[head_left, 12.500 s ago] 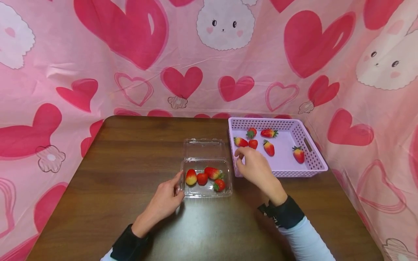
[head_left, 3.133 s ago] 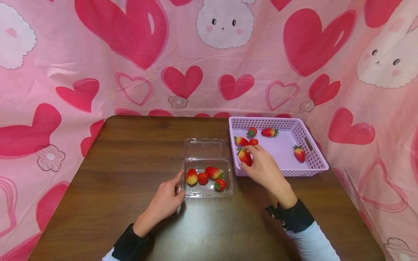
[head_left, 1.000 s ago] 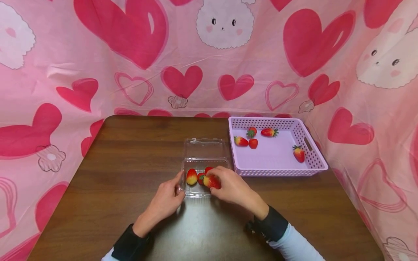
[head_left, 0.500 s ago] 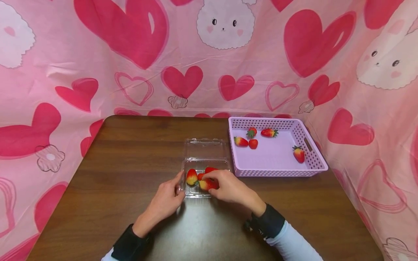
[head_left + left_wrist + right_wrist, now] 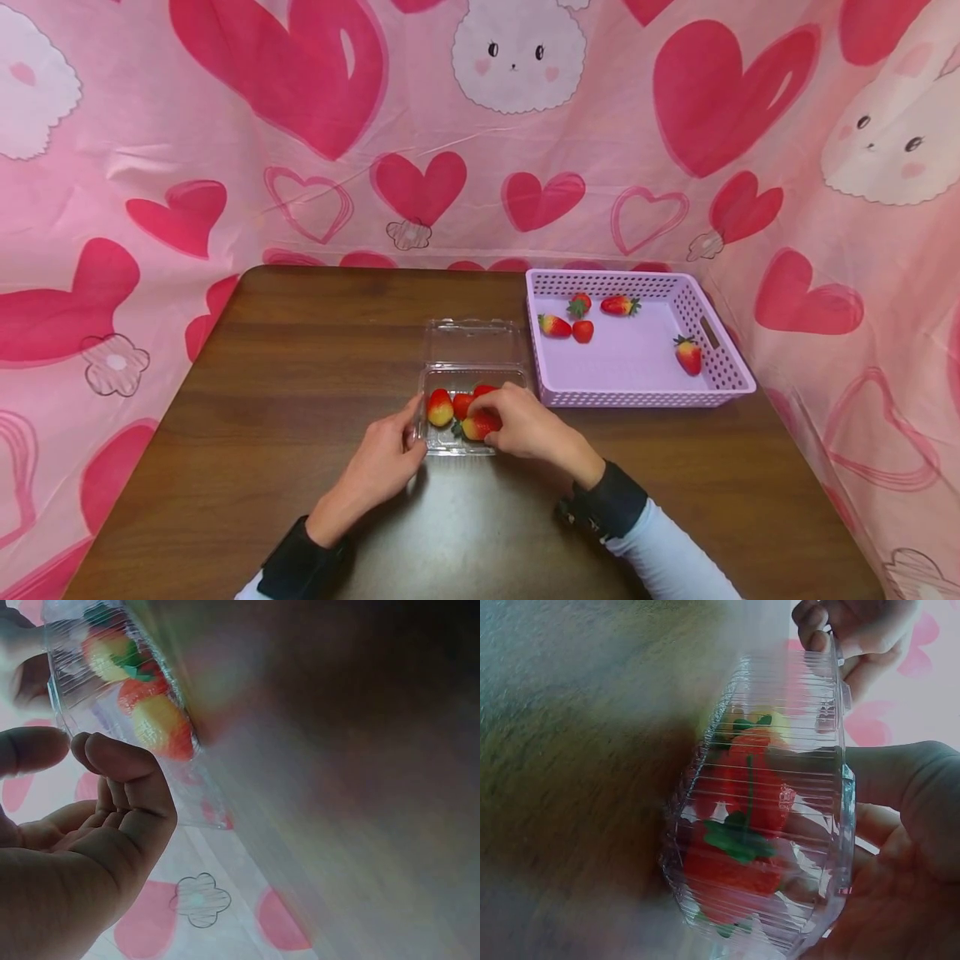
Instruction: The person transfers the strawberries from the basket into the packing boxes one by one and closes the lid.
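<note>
A clear plastic clamshell container (image 5: pixel 453 446) stands on the table with its lid (image 5: pixel 472 342) laid back. My left hand (image 5: pixel 382 450) holds its left rim, thumb near the front corner and index finger along the side. Inside, my right hand (image 5: pixel 536 425) pinches a red-and-yellow strawberry (image 5: pixel 476 427), its leaves pointing left. To the left stands another strawberry (image 5: pixel 440 408). Beside it is a red strawberry (image 5: pixel 462 405), and one more strawberry (image 5: pixel 483 389) shows behind my fingers. Through the ribbed wall, the right wrist view shows a leafy strawberry (image 5: pixel 735 862) low inside.
A lilac perforated basket (image 5: pixel 637 379) stands right of the container, close to it. Several strawberries lie in it, mostly at the back left, with one strawberry (image 5: pixel 687 356) at the right. A pink heart-print cloth (image 5: pixel 337 125) hangs behind the brown table (image 5: pixel 300 350).
My right hand has carried a strawberry from the basket's front left into the container. Over the last second the strawberry shifted slightly and its leaves turned downward. My left hand stays on the rim.
</note>
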The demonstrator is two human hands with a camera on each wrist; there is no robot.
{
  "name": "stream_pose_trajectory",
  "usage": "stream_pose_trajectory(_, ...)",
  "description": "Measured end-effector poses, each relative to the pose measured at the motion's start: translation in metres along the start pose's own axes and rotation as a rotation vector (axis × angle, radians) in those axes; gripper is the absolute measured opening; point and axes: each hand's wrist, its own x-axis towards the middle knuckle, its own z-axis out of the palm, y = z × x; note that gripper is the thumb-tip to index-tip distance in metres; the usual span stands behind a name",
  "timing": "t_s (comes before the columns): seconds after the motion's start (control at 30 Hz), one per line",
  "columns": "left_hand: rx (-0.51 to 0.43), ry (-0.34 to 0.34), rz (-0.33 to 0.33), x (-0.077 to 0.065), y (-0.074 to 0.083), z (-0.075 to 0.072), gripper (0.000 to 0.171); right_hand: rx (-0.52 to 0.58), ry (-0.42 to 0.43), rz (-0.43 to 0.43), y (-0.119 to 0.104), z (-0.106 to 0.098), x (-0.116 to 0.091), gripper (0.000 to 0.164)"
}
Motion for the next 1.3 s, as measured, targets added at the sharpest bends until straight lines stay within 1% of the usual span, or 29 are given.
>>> stream_pose_trajectory(0.13, -0.004, -0.007, -0.008, 0.0004, 0.0003, -0.0004, 0.069, -0.026, 0.017, 0.03, -0.0012, 0.0011, 0.0, 0.038)
stream_pose_trajectory(0.3, -0.015, -0.021, -0.024, 0.0011, 0.0008, 0.0, 0.07, -0.05, 0.029, 0.039, -0.0003, 0.0047, 0.0022, 0.038)
stream_pose_trajectory(0.4, -0.014, -0.018, -0.021, 0.0008, 0.0009, 0.0007, 0.069, -0.06, 0.037, 0.041, 0.0004, 0.0072, 0.0033, 0.038)
stream_pose_trajectory(0.57, -0.001, 0.001, 0.01, 0.0006, 0.0005, 0.0014, 0.067, -0.078, 0.062, 0.024, 0.0012, 0.0087, 0.0041, 0.038)
stream_pose_trajectory(0.67, -0.005, -0.006, 0.002, 0.0006, 0.0007, 0.001, 0.068, -0.092, 0.069, 0.01, 0.0015, 0.0088, 0.004, 0.038)
stream_pose_trajectory(0.8, -0.014, -0.024, -0.027, 0.0008, 0.0006, 0.0003, 0.07, -0.097, 0.066, 0.001, 0.0011, 0.0084, 0.0039, 0.037)
stream_pose_trajectory(0.9, -0.012, -0.027, -0.027, 0.0011, 0.0002, 0.0, 0.07, -0.093, 0.063, 0.003, -0.0001, 0.0074, 0.0038, 0.035)
stream_pose_trajectory(1.0, -0.007, -0.023, -0.017, 0.0014, 0.0001, -0.0001, 0.07, -0.085, 0.072, -0.006, -0.0015, 0.0058, 0.0033, 0.031)
stream_pose_trajectory(1.2, -0.001, -0.015, -0.003, 0.0023, 0.0001, -0.0003, 0.07, -0.05, 0.129, -0.034, -0.0022, 0.0022, 0.0026, 0.012)
stream_pose_trajectory(1.3, -0.003, -0.014, -0.004, 0.002, -0.0001, -0.0003, 0.07, -0.029, 0.153, -0.036, -0.0027, 0.0003, 0.0023, 0.007)
